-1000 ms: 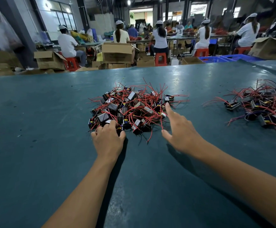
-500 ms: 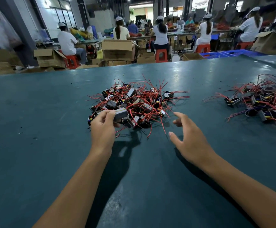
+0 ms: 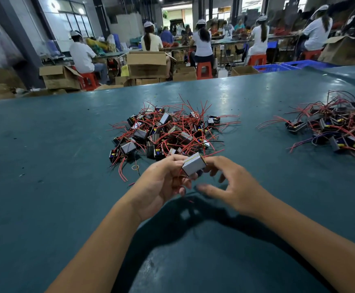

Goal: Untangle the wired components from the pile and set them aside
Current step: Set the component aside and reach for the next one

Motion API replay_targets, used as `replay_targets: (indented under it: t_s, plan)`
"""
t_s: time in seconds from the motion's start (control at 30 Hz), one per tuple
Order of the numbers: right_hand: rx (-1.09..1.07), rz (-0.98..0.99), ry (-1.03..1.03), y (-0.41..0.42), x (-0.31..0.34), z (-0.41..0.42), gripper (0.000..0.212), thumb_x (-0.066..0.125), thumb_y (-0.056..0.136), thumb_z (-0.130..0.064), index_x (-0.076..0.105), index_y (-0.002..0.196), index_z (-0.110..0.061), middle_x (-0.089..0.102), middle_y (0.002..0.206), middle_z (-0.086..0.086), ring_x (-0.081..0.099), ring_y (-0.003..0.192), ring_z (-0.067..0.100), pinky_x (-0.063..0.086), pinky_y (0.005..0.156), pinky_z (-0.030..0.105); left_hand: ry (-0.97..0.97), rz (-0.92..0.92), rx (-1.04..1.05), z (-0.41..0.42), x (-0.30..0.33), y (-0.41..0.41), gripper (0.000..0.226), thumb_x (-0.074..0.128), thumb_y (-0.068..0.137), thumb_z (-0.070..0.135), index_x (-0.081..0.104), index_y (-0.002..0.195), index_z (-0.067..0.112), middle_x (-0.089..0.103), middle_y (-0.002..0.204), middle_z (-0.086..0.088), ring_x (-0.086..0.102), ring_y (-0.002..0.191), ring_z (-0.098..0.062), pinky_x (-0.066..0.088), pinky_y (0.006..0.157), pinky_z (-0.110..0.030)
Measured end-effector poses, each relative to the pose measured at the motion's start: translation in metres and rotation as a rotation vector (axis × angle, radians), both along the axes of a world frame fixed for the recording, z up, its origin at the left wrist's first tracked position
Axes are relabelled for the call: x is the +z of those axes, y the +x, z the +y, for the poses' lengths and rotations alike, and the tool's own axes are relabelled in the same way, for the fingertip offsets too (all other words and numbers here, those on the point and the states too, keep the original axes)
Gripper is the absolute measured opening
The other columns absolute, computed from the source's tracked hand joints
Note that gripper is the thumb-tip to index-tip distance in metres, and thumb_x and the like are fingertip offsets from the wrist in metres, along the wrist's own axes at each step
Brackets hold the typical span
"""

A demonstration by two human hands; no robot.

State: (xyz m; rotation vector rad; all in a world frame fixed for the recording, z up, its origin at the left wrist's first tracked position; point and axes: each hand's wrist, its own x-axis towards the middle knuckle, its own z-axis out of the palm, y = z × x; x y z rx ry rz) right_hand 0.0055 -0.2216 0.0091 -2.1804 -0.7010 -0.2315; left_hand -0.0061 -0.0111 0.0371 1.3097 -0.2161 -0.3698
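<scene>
With the left hand (image 3: pixel 161 182) gripping one wired component (image 3: pixel 194 164) above the desk (image 3: pixel 45 187), the open right hand (image 3: pixel 233 187) should draw its red wires free gently before setting it aside.

- Overhead light; pale glare patches on the glossy teal table top (image 3: pixel 45 187), far edge and near edge.
- Dark forearm shadows, near middle.
- Right thumb motion-blurred.
- Wide-angle bending at the frame's corners.

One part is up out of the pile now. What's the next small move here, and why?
Probably the right hand takes the red wires hanging under the grey component and draws them straight. The left hand already holds the component clear of the pile, and the right hand's fingers touch it.
</scene>
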Motion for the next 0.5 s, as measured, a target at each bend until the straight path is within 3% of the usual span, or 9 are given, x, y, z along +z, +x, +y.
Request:
replay_targets:
  t_s: [0.13, 0.27, 0.37, 0.5]
  plan:
    - [-0.008, -0.014, -0.041, 0.001, 0.002, 0.002, 0.044, 0.077, 0.082, -0.043, 0.059, 0.120, -0.028, 0.062, 0.109, -0.011, 0.056, 0.098, 0.002, 0.041, 0.085, 0.013, 0.040, 0.031, -0.066, -0.001, -0.001, -0.002, 0.017, 0.052, 0.081, 0.019, 0.068, 0.087, 0.020, 0.065, 0.084, -0.007, 0.058, 0.067, -0.018, 0.041, 0.060, -0.028]
    - [-0.040, -0.099, -0.108, 0.004, 0.000, 0.002, 0.030, 0.076, 0.084, -0.020, 0.065, 0.112, -0.024, 0.065, 0.103, -0.010, 0.057, 0.092, 0.004, 0.040, 0.084, 0.008, 0.082, 0.020, -0.137, -0.002, -0.003, -0.003, 0.020, 0.050, 0.084, 0.020, 0.069, 0.088, 0.020, 0.064, 0.090, -0.009, 0.058, 0.070, -0.020, 0.041, 0.064, -0.031]
    - [-0.088, -0.158, -0.106, 0.007, -0.002, -0.004, 0.024, 0.074, 0.087, -0.020, 0.070, 0.110, -0.013, 0.066, 0.103, -0.007, 0.059, 0.094, 0.009, 0.039, 0.089, 0.007, 0.111, 0.055, -0.108, 0.002, -0.003, -0.001, 0.015, 0.055, 0.087, 0.026, 0.068, 0.089, 0.019, 0.066, 0.083, -0.004, 0.055, 0.066, -0.017, 0.040, 0.062, -0.030]
    - [-0.189, -0.121, -0.053, 0.011, 0.000, -0.012, 0.022, 0.074, 0.087, -0.026, 0.070, 0.108, -0.020, 0.068, 0.098, -0.010, 0.062, 0.089, 0.005, 0.038, 0.079, 0.004, 0.080, 0.083, -0.034, 0.008, -0.006, 0.002, 0.026, 0.052, 0.093, 0.036, 0.068, 0.096, 0.016, 0.068, 0.089, -0.005, 0.062, 0.072, -0.018, 0.043, 0.066, -0.031]
